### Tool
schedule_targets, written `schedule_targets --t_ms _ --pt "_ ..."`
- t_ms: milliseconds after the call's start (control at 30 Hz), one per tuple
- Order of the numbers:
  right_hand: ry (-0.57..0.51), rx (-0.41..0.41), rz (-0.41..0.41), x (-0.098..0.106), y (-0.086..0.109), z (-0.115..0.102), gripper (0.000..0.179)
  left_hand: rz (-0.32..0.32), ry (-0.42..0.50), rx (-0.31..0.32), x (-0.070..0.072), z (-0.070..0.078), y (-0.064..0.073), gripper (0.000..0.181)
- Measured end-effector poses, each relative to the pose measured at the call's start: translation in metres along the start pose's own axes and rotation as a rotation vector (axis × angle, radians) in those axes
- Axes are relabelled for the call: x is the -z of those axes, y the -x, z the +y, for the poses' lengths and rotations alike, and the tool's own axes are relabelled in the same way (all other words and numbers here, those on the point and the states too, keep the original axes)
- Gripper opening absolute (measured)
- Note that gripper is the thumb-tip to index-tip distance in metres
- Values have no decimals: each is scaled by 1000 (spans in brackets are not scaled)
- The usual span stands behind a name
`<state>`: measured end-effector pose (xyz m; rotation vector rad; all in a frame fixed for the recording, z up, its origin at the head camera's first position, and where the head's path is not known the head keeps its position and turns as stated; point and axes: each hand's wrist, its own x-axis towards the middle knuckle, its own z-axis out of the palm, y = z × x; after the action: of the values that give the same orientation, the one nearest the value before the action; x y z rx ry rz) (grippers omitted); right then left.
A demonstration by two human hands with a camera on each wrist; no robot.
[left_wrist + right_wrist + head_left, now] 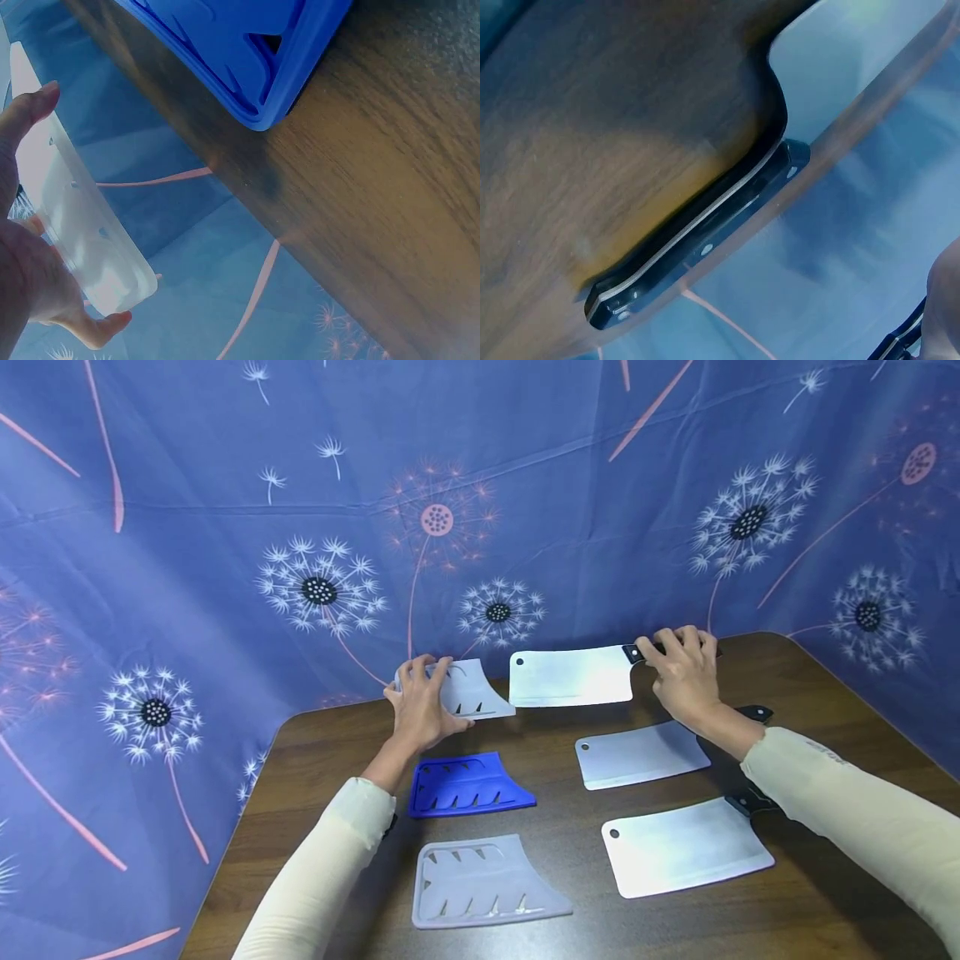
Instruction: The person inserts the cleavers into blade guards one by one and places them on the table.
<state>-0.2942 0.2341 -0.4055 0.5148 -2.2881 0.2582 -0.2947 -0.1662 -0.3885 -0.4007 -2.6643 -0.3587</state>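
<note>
At the table's far edge my left hand (422, 706) grips a white plastic blade guard (468, 689), thumb along the near edge and fingers over the far one. In the left wrist view that guard (90, 225) stands on a slant between thumb and fingers. To its right, my right hand (686, 672) holds a cleaver by its black handle (634, 653). The cleaver's broad blade (573, 677) points left, its front end right beside the guard's pointed corner. Most of the handle is hidden under the fingers.
A blue blade guard (465, 789) and another white guard (480, 877) lie on the left of the wooden table (300, 785). Two more cleavers lie on the right, the middle one (637, 756) and the near one (686, 847). A blue dandelion-print cloth (570, 552) hangs behind.
</note>
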Motion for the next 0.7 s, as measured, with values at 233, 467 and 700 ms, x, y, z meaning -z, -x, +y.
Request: schedule_targets --t_ms 233,467,700 --pt "-3 46 -15 -4 0 -6 63 -1 9 -31 -1 5 0 107" --pt "-9 55 -8 -7 -1 -19 61 14 6 -43 -3 10 0 107" --pt "-27 59 -7 -10 -5 -31 59 15 -2 -62 -1 18 0 107"
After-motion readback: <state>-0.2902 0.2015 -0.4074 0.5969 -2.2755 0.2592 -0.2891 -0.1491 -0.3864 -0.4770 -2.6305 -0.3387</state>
